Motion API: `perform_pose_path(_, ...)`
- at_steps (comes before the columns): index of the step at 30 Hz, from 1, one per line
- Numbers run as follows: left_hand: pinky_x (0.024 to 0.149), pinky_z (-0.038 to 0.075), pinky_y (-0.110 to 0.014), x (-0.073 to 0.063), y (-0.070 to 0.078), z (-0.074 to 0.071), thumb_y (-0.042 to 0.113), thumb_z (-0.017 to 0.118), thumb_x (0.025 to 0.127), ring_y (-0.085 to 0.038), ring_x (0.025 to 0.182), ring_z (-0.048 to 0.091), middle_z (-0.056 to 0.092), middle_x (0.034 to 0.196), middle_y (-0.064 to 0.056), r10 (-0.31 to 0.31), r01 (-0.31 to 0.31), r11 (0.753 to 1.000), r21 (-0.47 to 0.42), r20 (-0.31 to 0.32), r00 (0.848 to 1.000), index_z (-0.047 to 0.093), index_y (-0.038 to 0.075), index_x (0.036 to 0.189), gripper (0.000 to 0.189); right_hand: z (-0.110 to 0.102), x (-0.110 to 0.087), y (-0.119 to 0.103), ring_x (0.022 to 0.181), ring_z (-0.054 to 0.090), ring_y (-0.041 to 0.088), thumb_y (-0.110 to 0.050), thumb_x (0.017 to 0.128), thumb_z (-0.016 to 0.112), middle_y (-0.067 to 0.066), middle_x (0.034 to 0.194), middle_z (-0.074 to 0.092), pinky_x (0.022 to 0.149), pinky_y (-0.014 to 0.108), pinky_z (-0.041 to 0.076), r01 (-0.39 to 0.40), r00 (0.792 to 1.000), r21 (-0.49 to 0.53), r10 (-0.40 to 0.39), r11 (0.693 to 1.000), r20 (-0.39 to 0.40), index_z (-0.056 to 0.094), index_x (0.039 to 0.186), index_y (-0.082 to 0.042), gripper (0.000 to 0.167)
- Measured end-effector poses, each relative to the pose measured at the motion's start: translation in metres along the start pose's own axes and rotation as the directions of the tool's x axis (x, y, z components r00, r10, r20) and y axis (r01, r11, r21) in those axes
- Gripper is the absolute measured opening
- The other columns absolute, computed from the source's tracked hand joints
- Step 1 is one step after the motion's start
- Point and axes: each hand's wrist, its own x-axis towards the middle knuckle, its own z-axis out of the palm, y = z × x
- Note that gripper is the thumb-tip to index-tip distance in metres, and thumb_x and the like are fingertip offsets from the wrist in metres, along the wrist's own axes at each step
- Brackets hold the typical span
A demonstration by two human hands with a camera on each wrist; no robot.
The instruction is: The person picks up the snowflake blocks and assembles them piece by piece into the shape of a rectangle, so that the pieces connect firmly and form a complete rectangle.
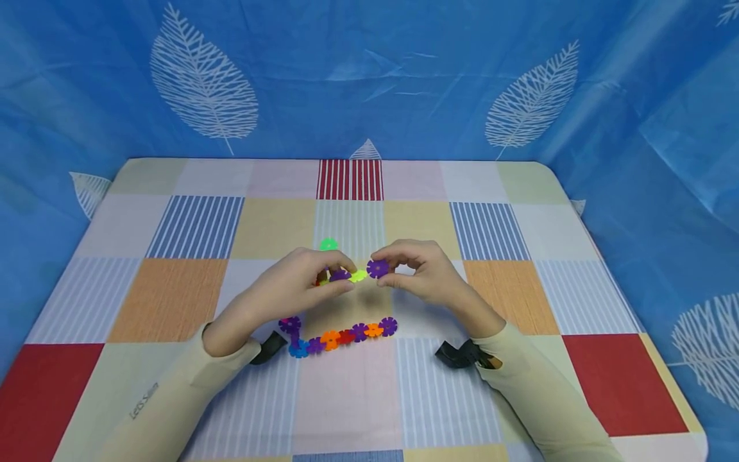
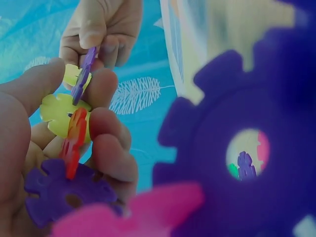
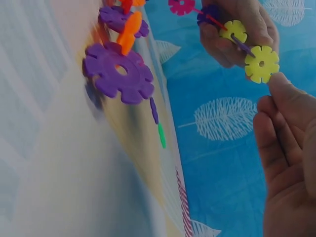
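My left hand (image 1: 294, 282) holds one end of a chain of slotted plastic flower discs, gripping it around a purple disc (image 1: 340, 275) and a yellow one (image 1: 358, 276). In the left wrist view, a red disc (image 2: 74, 143) and another purple one (image 2: 69, 192) hang along the same chain by the palm. Between thumb and fingers, my right hand (image 1: 424, 273) pinches a purple flower disc (image 1: 378, 268) close beside the chain's yellow end. From the right wrist, that yellow end disc (image 3: 261, 64) appears right at my right fingertips.
The chain's lower stretch, with blue (image 1: 299, 350), orange (image 1: 330, 340) and red (image 1: 346, 337) discs, lies along the patchwork tablecloth (image 1: 346, 398) nearer me. A green disc (image 1: 329, 244) shows behind my left hand. Black straps (image 1: 458, 354) hang at the wrists. A blue leaf-print curtain (image 1: 369, 77) backs the table.
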Motion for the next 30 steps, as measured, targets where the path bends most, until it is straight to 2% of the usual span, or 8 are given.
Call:
perform_pose_path(5,0.060,0.051,-0.024,0.001,0.002,0.000,0.027,0.070,0.091,-0.003,0.066,0.058,0.066,0.085,0.012,-0.020,0.020,1.000,-0.024,0.006,1.000,0.071,0.013,0.106,0.020,0.003,0.001,0.002,0.083,0.066,0.023,-0.005,0.081,0.077,0.013,0.099,0.070,0.071,0.036,0.057,0.063,0.997,0.038,-0.061,0.997,-0.037,0.066,0.110,0.005,0.032)
perform_pose_path(9,0.060,0.052,-0.024,0.000,0.002,-0.001,0.026,0.071,0.091,-0.005,0.066,0.058,0.067,0.086,0.012,-0.024,0.025,0.999,-0.043,0.010,1.000,0.072,0.012,0.103,0.019,0.005,0.001,0.002,0.082,0.066,0.024,-0.009,0.082,0.077,0.014,0.098,0.070,0.069,0.036,0.057,0.065,0.997,0.057,-0.062,0.996,-0.053,0.067,0.109,0.007,0.033)
perform_pose_path(14,0.054,0.046,-0.024,0.000,0.002,-0.001,0.029,0.068,0.093,-0.007,0.053,0.047,0.059,0.069,0.011,-0.010,0.012,0.998,-0.062,0.021,1.000,0.072,0.013,0.110,0.024,0.008,0.000,0.001,0.081,0.067,0.024,-0.010,0.082,0.076,0.016,0.097,0.070,0.069,0.037,0.057,0.065,0.996,0.079,-0.059,0.995,-0.073,0.067,0.108,0.009,0.033)
perform_pose_path(17,0.050,0.042,-0.025,-0.001,0.001,0.000,0.029,0.067,0.094,-0.009,0.050,0.042,0.058,0.068,0.011,0.007,-0.006,0.998,-0.066,0.017,1.000,0.071,0.013,0.116,0.027,0.009,0.000,0.001,0.081,0.067,0.025,-0.011,0.083,0.076,0.017,0.097,0.070,0.069,0.037,0.057,0.079,0.993,0.099,-0.071,0.992,-0.090,0.067,0.107,0.010,0.033)
perform_pose_path(19,0.052,0.044,-0.024,0.000,0.001,0.000,0.028,0.066,0.094,-0.008,0.053,0.047,0.062,0.075,0.011,0.022,-0.021,0.998,-0.058,0.006,1.000,0.071,0.014,0.116,0.026,0.009,-0.001,0.001,0.081,0.067,0.025,-0.011,0.082,0.077,0.018,0.096,0.070,0.069,0.038,0.058,0.094,0.991,0.113,-0.083,0.989,-0.102,0.067,0.106,0.011,0.034)
perform_pose_path(22,0.059,0.049,-0.023,0.001,0.003,0.002,0.026,0.066,0.094,-0.006,0.065,0.055,0.068,0.090,0.011,0.048,-0.049,0.999,-0.020,-0.022,0.999,0.071,0.015,0.112,0.021,0.009,-0.001,0.002,0.081,0.067,0.026,-0.010,0.081,0.077,0.020,0.094,0.070,0.069,0.037,0.058,0.113,0.988,0.136,-0.097,0.984,-0.121,0.067,0.105,0.012,0.033)
perform_pose_path(26,0.071,0.052,-0.023,0.003,0.004,0.004,0.024,0.068,0.093,-0.004,0.079,0.061,0.069,0.096,0.008,0.096,-0.091,0.993,0.080,-0.068,0.993,0.070,0.014,0.105,0.016,0.010,0.000,0.003,0.081,0.068,0.025,-0.010,0.080,0.078,0.021,0.093,0.069,0.068,0.037,0.058,0.129,0.984,0.147,-0.108,0.981,-0.143,0.068,0.101,0.012,0.033)
perform_pose_path(30,0.079,0.053,-0.027,0.003,0.005,0.007,0.022,0.074,0.088,-0.007,0.086,0.063,0.068,0.096,0.005,0.170,-0.150,0.975,0.162,-0.116,0.979,0.069,0.012,0.101,0.017,0.012,0.000,0.004,0.083,0.068,0.026,-0.010,0.078,0.079,0.022,0.090,0.069,0.070,0.037,0.058,0.146,0.981,0.152,-0.123,0.977,-0.152,0.067,0.097,0.013,0.032)
